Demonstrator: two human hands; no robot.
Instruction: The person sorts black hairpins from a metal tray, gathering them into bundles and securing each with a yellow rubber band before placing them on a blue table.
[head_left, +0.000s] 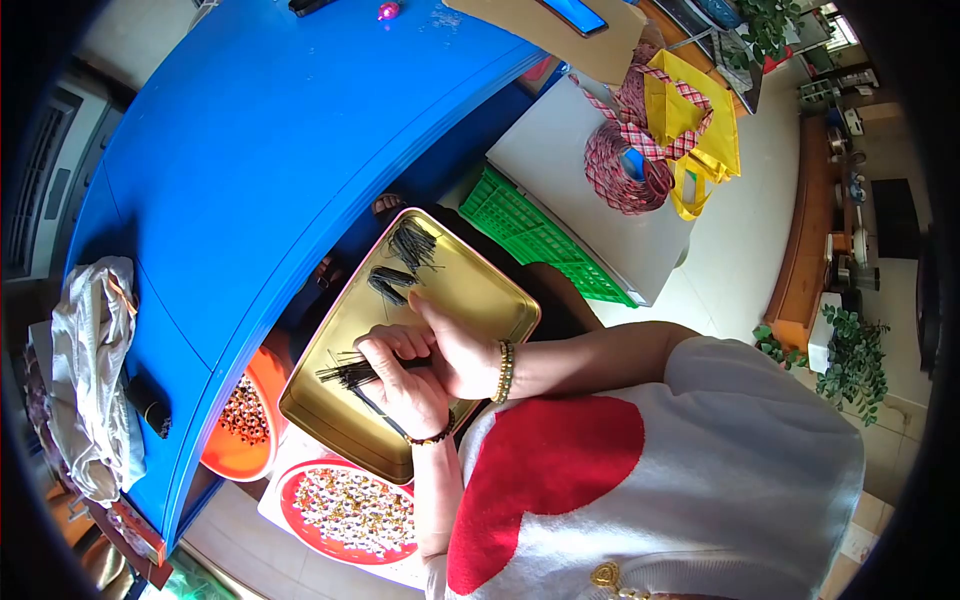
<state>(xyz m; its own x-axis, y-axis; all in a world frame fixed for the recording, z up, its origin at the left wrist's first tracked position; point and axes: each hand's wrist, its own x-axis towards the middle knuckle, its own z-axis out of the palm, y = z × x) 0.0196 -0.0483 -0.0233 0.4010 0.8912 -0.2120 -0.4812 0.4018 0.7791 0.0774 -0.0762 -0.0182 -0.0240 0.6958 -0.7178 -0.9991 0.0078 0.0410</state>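
A bundle of thin black strands [349,373] is gripped in my left hand [408,395], its loose ends fanning out to the left. My right hand [462,352] presses against the left from the other side and appears closed round the bundle's other end, its thumb raised; most of its fingers are hidden. Both hands are above a gold-coloured metal tray [490,300]. On the tray lie a loose bunch of black strands [412,245] and a smaller folded black bundle [390,283]. Bead bracelets circle both wrists.
A blue table [270,150] borders the tray. Below are an orange bowl of dark beads [243,415] and a red tray of gold and clear beads [355,510]. A green crate [540,235], checked ribbon rolls [620,175] and a yellow bag [715,130] are at upper right.
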